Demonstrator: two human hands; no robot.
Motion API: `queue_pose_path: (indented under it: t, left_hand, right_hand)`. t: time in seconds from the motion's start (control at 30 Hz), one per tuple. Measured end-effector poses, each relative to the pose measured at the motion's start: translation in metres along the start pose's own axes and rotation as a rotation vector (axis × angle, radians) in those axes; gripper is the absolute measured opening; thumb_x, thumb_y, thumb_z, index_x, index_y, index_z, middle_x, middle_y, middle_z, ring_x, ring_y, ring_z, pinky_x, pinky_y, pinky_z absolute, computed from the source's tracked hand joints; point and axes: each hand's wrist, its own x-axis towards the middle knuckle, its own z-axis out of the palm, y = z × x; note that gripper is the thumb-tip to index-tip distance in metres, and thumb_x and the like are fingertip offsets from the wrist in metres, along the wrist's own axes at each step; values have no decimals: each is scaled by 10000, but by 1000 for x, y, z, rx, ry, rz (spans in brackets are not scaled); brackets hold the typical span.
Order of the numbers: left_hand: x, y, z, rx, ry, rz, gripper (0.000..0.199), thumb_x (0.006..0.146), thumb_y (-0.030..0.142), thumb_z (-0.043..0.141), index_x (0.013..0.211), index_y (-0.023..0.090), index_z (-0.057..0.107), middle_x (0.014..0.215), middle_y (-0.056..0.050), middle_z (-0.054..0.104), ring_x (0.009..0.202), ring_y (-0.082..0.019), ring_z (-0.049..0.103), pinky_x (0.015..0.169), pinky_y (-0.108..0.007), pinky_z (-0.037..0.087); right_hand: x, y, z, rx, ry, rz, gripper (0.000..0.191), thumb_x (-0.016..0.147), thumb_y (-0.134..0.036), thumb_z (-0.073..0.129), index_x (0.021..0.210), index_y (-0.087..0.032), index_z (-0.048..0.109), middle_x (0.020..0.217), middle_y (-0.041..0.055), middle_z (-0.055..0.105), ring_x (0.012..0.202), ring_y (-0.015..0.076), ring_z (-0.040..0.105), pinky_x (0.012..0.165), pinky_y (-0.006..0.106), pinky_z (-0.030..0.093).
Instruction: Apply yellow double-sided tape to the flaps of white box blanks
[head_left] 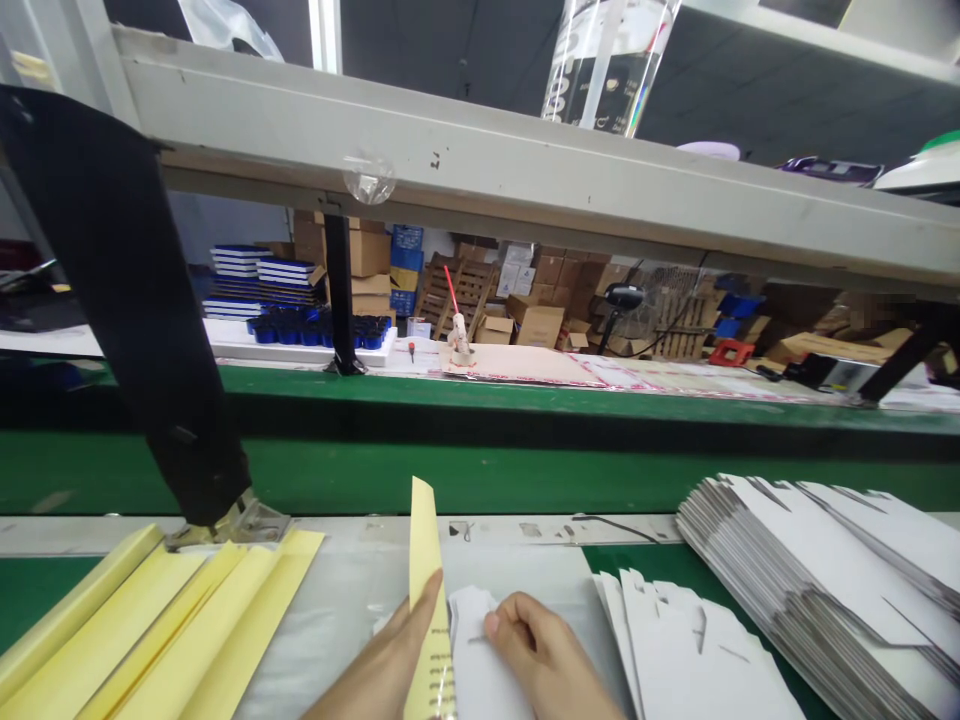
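A folded yellow sheet (425, 560) with printed lines near its lower end stands upright in my left hand (390, 655), whose fingers are closed round its left side. Just right of it, my right hand (547, 655) pinches a white die-cut card piece (472, 660) between thumb and curled fingers. The yellow sheet and the white piece are side by side over a translucent plastic sheet (337, 600). My wrists run out of view at the bottom edge.
Folded yellow sheets (187, 620) lie at the left. White flat card pieces (697, 650) and a tall stack of them (817, 570) lie at the right. A green belt (487, 480) crosses behind, under a grey shelf beam (487, 150); a black post (150, 300) stands at the left.
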Motion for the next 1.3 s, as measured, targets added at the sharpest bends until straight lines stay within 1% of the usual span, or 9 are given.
queue_pose_path:
  t: [0.13,0.47,0.97,1.03,1.07,1.13,1.17,1.2,1.3]
  left_hand:
    - [0,-5,3,11,5,8,905,568,196,573,1357,54,152,1392,-167,283,1246,-265,308,1006,-366,301]
    - [-1,-7,4,18,2,5,922,550,131,568,1364,89,136,1407,-143,262,1263,-255,274,1024,-389,268]
    - [-1,-6,3,33,13,1,903,571,160,582,1357,54,150,1400,-152,270,1260,-244,283,1026,-354,271]
    - [-1,-5,3,35,9,-6,900,569,156,586,1356,57,161,1399,-158,267,1257,-249,288,1023,-366,274]
    - [0,-5,3,36,3,-5,899,566,151,587,1357,70,168,1399,-153,265,1258,-247,286,1023,-373,272]
    - [0,-4,2,29,-13,0,890,569,154,589,1357,92,179,1400,-140,262,1260,-241,282,1021,-377,275]
    - [0,-3,1,24,-21,-1,883,578,163,588,1357,97,179,1401,-137,257,1261,-238,281,1019,-376,280]
    - [0,-1,0,19,-27,-5,881,581,164,585,1358,96,176,1401,-140,255,1260,-238,282,1016,-376,286]
    - [0,6,-5,6,-42,-22,887,576,146,577,1354,49,162,1403,-173,235,1270,-258,252,1032,-399,248]
  right_hand:
    - [0,0,2,-46,16,14,280,822,-394,406,628,-198,362,586,-52,325,574,123,329,523,234,266]
    - [-1,-7,2,-121,58,-10,262,820,-367,383,616,-203,364,566,-57,306,559,124,310,511,234,251]
    - [-1,-8,8,-340,166,4,203,781,-276,397,592,-213,356,553,-43,363,565,149,407,524,239,276]
    - [0,-6,7,-288,162,30,98,773,-266,414,698,-204,423,555,-56,368,560,147,423,529,233,295]
    - [1,-6,6,-247,169,35,84,780,-270,411,814,-201,444,558,-65,364,559,147,430,534,230,308]
    - [0,-6,4,-179,196,28,267,812,-305,380,1059,-202,373,555,-79,349,552,153,440,539,229,331]
    - [0,-7,4,-173,199,25,325,820,-333,380,1116,-207,333,551,-81,350,549,158,445,541,233,337]
    - [-1,-7,5,-194,195,30,336,814,-365,400,1110,-215,347,545,-78,362,552,164,453,547,239,341]
    - [-2,-7,6,-300,143,32,216,772,-387,482,918,-229,459,574,-37,469,605,192,497,579,262,347]
